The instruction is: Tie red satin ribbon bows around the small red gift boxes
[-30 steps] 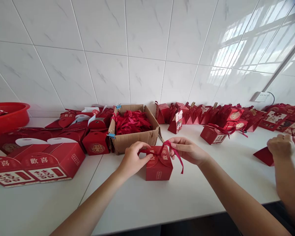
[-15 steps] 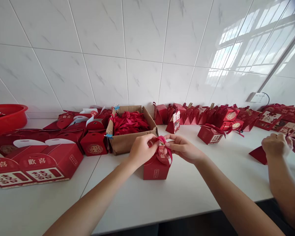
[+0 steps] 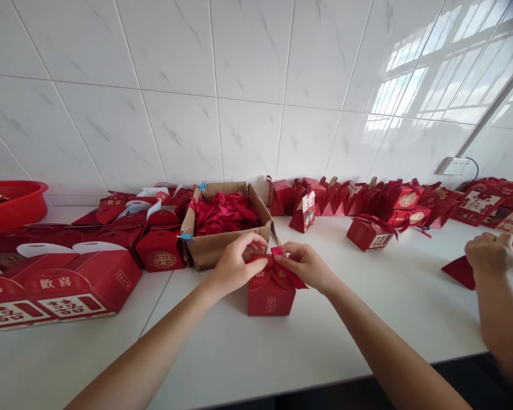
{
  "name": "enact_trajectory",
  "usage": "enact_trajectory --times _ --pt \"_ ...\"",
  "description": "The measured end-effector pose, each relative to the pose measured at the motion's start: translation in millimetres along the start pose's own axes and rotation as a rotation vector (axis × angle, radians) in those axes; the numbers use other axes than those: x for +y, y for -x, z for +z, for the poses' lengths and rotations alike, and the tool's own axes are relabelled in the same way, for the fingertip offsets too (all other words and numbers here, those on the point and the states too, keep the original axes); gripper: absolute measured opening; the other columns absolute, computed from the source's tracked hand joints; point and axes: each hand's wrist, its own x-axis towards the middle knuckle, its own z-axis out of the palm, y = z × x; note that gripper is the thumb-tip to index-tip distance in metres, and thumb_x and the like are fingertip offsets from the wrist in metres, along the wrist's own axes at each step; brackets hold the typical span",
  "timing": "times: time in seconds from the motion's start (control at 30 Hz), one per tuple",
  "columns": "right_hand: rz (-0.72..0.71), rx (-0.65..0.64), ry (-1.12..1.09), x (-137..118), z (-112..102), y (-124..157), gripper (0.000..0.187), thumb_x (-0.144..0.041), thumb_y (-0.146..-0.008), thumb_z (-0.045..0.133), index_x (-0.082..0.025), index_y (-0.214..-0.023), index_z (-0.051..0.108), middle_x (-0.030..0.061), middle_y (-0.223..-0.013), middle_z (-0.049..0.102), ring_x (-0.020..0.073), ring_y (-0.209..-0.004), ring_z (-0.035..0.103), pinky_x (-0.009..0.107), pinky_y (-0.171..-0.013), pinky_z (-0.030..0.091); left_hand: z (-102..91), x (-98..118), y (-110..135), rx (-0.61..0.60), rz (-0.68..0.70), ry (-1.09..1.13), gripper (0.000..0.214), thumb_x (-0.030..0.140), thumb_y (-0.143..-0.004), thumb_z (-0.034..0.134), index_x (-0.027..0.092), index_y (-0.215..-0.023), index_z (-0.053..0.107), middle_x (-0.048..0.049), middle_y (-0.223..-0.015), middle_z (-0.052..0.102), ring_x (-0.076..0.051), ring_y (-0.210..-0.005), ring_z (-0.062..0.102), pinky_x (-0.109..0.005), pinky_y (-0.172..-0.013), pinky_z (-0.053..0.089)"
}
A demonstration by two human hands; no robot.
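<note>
A small red gift box stands on the white counter in front of me. A red ribbon crosses its rounded top flaps. My left hand pinches the ribbon at the left of the box top. From the right, my right hand pinches the same ribbon, fingertips nearly touching the left hand's. A loose ribbon end hangs at the box's right side.
A cardboard box full of red ribbons sits just behind. Flat and folded red boxes lie at left, with a red basin beyond. Finished red boxes line the wall. Another person's hands work at far right.
My hands have come down onto the box top and drawn closer together. The ribbon loop held up half a second ago now lies tight across the flaps.
</note>
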Motion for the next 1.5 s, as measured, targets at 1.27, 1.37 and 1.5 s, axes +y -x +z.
enact_trajectory --times 1.27,1.37,1.5 --pt "0.016 0.196 0.548 -3.9 26.5 -0.7 0.018 -0.022 -0.076 0.050 -0.019 -0.073 0.067 0.0011 -0.057 0.057 0.0124 -0.051 0.042 0.025 -0.048 0.032 -23.0 1.4 4.3 -0.283 -0.430 0.499 0.024 0.033 -0.075 0.059 0.017 -0.059 0.053 -0.0009 -0.060 0.054 -0.014 -0.054 0.052 -0.026 -0.050 0.036" --pt "-0.057 0.196 0.604 -3.7 30.2 2.4 0.018 -0.018 -0.076 0.048 -0.020 -0.065 0.061 -0.0008 -0.055 0.051 0.0119 -0.052 0.039 0.025 -0.050 0.030 -23.0 22.3 -2.0 -0.326 -0.414 0.507 0.019 0.031 -0.074 0.062 0.015 -0.065 0.059 -0.0034 -0.071 0.060 -0.014 -0.059 0.056 -0.023 -0.048 0.035" --pt "-0.146 0.189 0.646 -3.8 32.5 6.6 0.015 -0.015 -0.075 0.048 -0.019 -0.061 0.051 -0.0015 -0.060 0.047 0.0112 -0.054 0.038 0.024 -0.053 0.029 -22.8 44.3 -14.9 -0.251 -0.320 0.535 0.022 0.034 -0.074 0.063 0.012 -0.070 0.063 -0.0070 -0.079 0.065 -0.013 -0.060 0.056 -0.022 -0.048 0.036"
